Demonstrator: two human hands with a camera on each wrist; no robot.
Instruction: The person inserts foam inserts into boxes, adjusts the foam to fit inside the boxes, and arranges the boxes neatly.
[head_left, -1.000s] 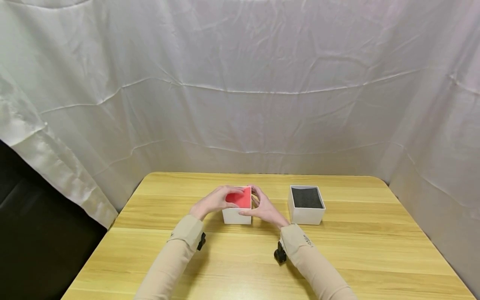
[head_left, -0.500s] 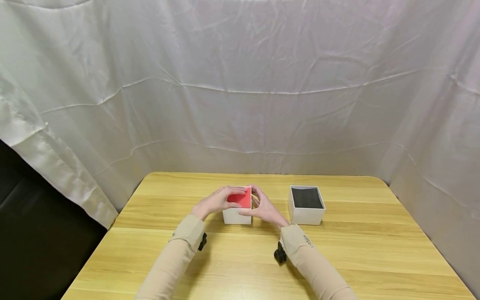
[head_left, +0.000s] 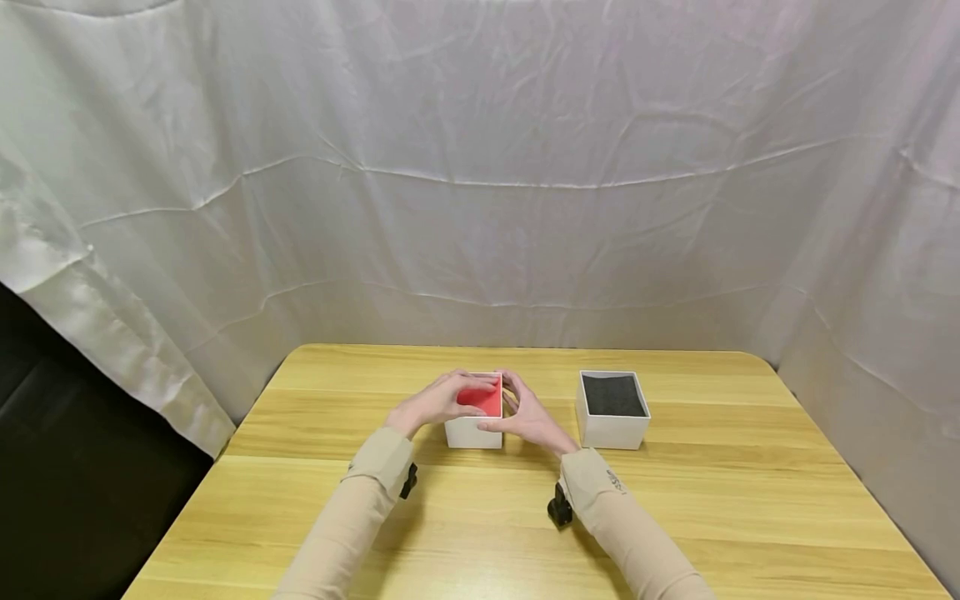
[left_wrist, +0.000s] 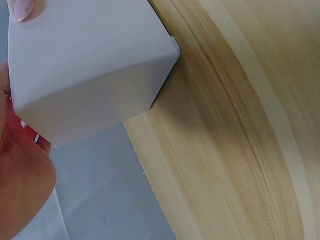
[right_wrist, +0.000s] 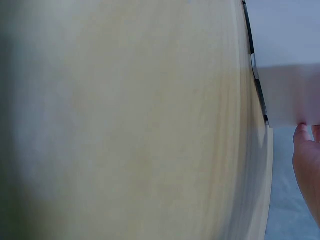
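Note:
A white square box (head_left: pixel 474 434) stands on the table with its top uncovered and a red surface (head_left: pixel 483 402) inside. My left hand (head_left: pixel 433 402) comes over the box's left rim, its fingers and thumb spread across the opening; whether the fingertips touch the red surface cannot be told. My right hand (head_left: pixel 531 417) holds the box's right side, thumb on the front face and fingers towards the back. In the left wrist view, the box (left_wrist: pixel 85 60) hides most of the left fingers. Right fingertips touch the box (right_wrist: pixel 290 40) in the right wrist view.
To the right stands a second white box (head_left: pixel 615 432), with dark grey material (head_left: pixel 615 396) inside it. Both boxes sit on a wooden table (head_left: pixel 480 533). Pale curtains (head_left: pixel 525 233) hang behind it, and a black surface (head_left: pixel 67 467) lies at the left.
My left hand has shifted slightly to the right over the box opening. My right hand and both boxes appear to have stayed in place.

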